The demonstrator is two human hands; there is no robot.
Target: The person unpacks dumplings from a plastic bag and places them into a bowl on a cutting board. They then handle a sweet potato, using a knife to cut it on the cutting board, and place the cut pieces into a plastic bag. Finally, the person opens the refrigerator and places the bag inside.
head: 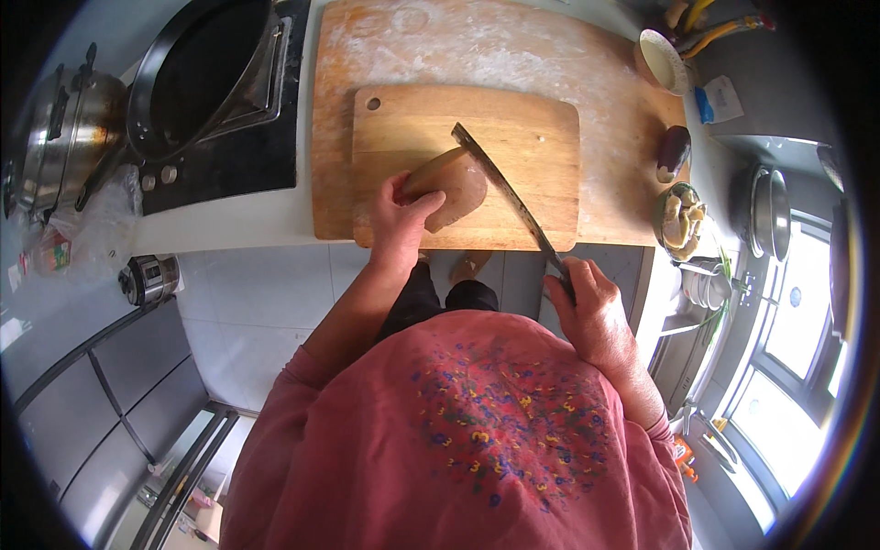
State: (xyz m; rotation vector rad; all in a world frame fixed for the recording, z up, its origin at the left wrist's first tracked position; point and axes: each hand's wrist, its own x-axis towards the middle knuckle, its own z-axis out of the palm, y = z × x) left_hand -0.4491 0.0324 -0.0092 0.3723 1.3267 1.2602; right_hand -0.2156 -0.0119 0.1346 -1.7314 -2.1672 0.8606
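Note:
My left hand (410,212) grips a thick chunk of food (455,184) with a rounded outline, a smooth tan side and a pale, moist-looking face. Its exact kind cannot be told. The chunk is over a wooden cutting board (405,124) that has a hanging hole in one corner. In my right hand (588,302) is the handle of a kitchen knife (512,196), its long dark blade seen nearly edge-on. The blade slants across the board, with its far part right by the chunk's right side; whether it touches cannot be told.
A larger floury wooden board (481,41) lies beneath. To the left are a black wok (206,75) on the cooktop (234,165) and a steel pot (69,137). On the right stand a bowl (660,62), an eggplant (674,154) and a bowl of cut pieces (680,220).

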